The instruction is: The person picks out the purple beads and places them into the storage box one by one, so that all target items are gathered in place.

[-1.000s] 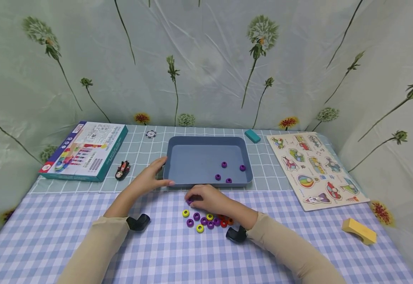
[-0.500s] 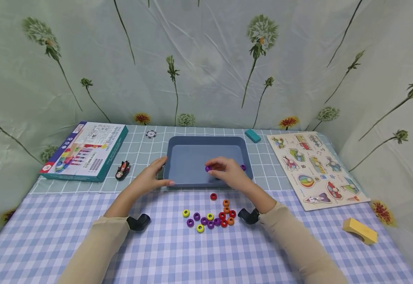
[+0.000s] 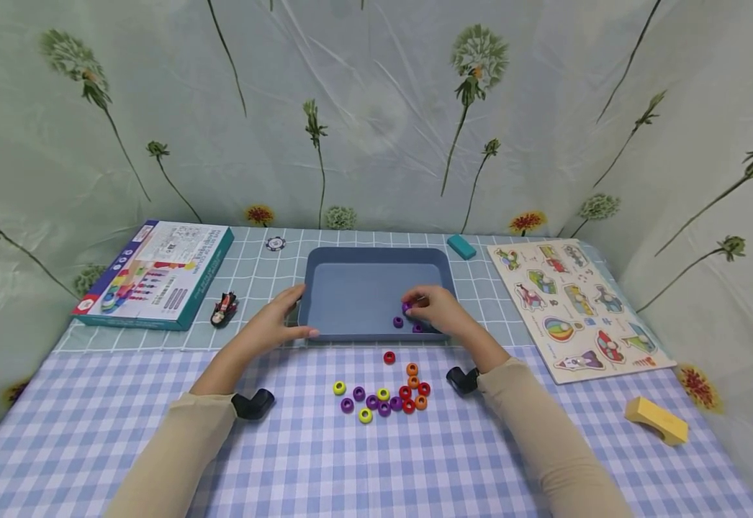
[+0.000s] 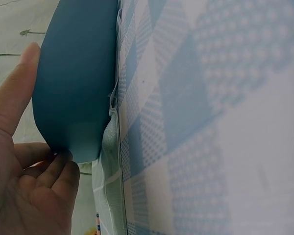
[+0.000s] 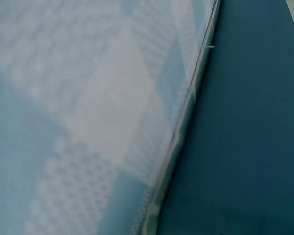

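In the head view, a blue-grey tray (image 3: 350,295) stands at the middle of the table. My left hand (image 3: 273,320) holds its front left corner, the thumb along the front wall and the other fingers at the left side. The left wrist view shows the fingers of this hand (image 4: 39,181) bent against the tray's wall (image 4: 76,83). Inside the tray's right half, my right hand (image 3: 438,309) pinches a purple bead (image 3: 406,308). Purple beads (image 3: 398,322) lie just in front of its fingers; the hand may cover others. The right wrist view shows the tray wall (image 5: 240,122), not the fingers.
Several loose purple, yellow, red and orange beads (image 3: 384,409) lie before the tray. Left of it are a game box (image 3: 156,277), a small toy figure (image 3: 224,310) and a round chip (image 3: 276,244). To the right are a teal block (image 3: 461,247), puzzle board (image 3: 577,309) and yellow arch block (image 3: 656,421).
My right hand has picked up a purple bead in front of the tray, carried it over the rim and moved right inside. The left hand stays at the tray's corner.
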Demonstrator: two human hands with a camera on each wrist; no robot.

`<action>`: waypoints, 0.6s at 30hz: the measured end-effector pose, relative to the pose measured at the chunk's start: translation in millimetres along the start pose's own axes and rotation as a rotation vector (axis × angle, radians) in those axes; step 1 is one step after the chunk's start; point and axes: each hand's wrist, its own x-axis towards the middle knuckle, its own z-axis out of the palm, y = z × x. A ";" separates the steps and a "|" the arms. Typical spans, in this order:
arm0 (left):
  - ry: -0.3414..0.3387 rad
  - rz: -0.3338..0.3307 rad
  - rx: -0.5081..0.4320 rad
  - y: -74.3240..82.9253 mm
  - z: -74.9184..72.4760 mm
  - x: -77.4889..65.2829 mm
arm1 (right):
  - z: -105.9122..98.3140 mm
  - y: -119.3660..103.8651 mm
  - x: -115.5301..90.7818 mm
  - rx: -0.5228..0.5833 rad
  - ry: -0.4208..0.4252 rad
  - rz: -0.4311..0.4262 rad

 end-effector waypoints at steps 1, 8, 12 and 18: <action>-0.001 0.001 0.001 0.3 -0.3 0.0 | 0.8 -0.2 1.0 -0.012 -0.008 0.010; 0.002 -0.008 0.001 0.6 -0.8 -0.6 | 3.8 -0.9 1.9 -0.039 -0.019 0.013; 0.000 -0.016 0.007 -0.3 -0.5 0.4 | -0.1 -5.1 -3.0 0.039 -0.017 -0.042; 0.002 -0.010 0.010 -0.6 0.1 1.6 | -5.3 -31.2 -30.3 0.149 -0.020 -0.202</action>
